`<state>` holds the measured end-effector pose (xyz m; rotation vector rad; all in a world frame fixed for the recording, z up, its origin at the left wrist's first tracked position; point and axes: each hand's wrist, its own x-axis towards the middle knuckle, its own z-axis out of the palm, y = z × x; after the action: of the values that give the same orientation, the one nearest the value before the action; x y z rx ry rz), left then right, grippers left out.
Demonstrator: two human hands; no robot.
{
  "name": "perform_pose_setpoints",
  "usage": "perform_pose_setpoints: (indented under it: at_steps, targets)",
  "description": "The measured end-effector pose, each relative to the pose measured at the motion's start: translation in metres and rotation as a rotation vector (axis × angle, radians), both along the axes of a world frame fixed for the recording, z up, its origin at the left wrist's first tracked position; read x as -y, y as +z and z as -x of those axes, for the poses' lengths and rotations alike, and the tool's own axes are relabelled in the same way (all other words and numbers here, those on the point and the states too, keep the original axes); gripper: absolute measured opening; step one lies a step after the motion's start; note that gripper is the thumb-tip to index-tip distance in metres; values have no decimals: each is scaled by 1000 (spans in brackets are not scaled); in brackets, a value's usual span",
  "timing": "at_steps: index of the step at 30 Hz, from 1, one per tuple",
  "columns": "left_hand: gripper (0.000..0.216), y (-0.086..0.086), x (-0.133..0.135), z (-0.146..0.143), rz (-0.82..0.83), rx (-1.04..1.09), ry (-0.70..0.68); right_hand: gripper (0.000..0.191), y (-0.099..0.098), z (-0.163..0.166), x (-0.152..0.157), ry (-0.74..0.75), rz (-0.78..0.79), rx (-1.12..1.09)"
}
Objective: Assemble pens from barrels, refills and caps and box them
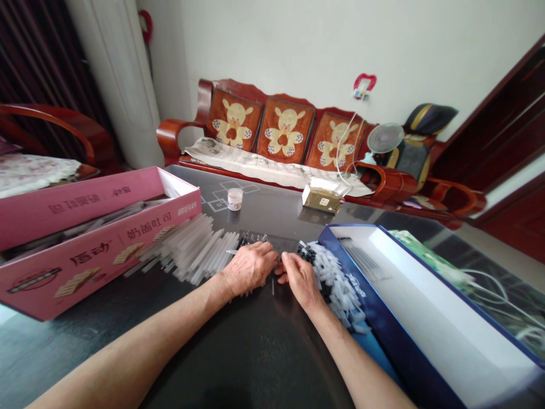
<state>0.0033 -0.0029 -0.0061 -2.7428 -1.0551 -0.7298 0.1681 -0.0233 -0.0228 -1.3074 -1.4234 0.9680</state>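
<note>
My left hand point(254, 265) is closed, its fingers curled down over a pile of small dark and clear pieces point(251, 238). A thin pale stick point(232, 251) shows at its outer side. My right hand point(299, 276) almost meets it, thumb and fingers pinched together; whatever is between the fingertips is too small to make out. Below the fingertips a thin dark stick point(273, 285) shows. Translucent white tubes point(196, 250) lie in a heap left of my left hand. Beside my right hand is a heap of small white and black plastic pieces point(338, 284).
A long pink box point(170, 224) holding dark sticks stands at the left. To the right is an open blue box point(370, 284) with thin grey rods at its far end. A small jar point(235, 199) and a tissue box point(322, 199) stand farther back on the dark table point(264, 358).
</note>
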Motion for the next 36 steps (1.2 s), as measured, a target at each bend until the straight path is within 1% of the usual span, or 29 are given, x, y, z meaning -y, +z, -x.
perform_pose_setpoints:
  at_steps: [3,5,7,8,9,11,13,14,16,18,20,22,24,26,27,28,30,31,32,33,34,36]
  targets:
    - [24,3,0,-1,-51,15,6,33,0,-1,0,35,-1,-6]
    - [24,5,1,-1,-141,78,1,33,-3,-1,-1,2,0,-50]
    - [24,6,3,-2,-207,197,3,33,-6,-1,-4,-71,2,-167]
    - [24,6,3,-3,-201,274,21,32,-6,-1,-5,-114,11,-252]
    - [25,7,4,-3,-159,355,58,32,-6,0,-6,-150,29,-346]
    - [35,7,4,-4,34,529,162,30,-2,3,-6,-177,85,-520]
    - [40,9,3,-6,324,738,221,29,4,7,-3,-130,149,-630]
    - [40,10,1,-7,476,858,218,28,7,9,-1,-86,183,-663]
    - [39,13,-1,-9,742,1113,153,27,12,13,4,15,269,-713]
    - [40,16,-3,-11,954,1338,62,25,15,17,8,120,383,-762]
    - [37,18,-4,-12,1128,1499,-27,25,16,21,13,203,499,-799]
    - [36,20,-4,-12,1255,1598,-71,26,17,25,16,277,576,-788]
    - [36,21,-5,-12,1334,1644,-68,30,20,27,20,358,606,-683]
    - [33,22,-6,-10,1368,1650,-44,34,26,24,21,405,559,-428]
    - [32,22,-7,-9,1361,1640,-25,34,31,19,22,398,482,-239]
    - [31,22,-9,-8,1340,1619,2,30,36,13,21,364,366,-24]
    - [31,22,-11,-5,1259,1538,64,21,48,-5,19,238,84,433]
    - [30,22,-12,-4,1214,1482,90,19,54,-14,18,163,-24,641]
    - [28,23,-12,-2,1173,1422,106,19,60,-24,17,98,-66,827]
    - [26,23,-13,-1,1137,1363,110,20,66,-33,16,43,-50,984]
    - [25,23,-13,0,1107,1307,105,20,71,-40,16,5,7,1112]
    - [22,24,-12,0,1063,1233,91,20,76,-49,15,-27,155,1282]
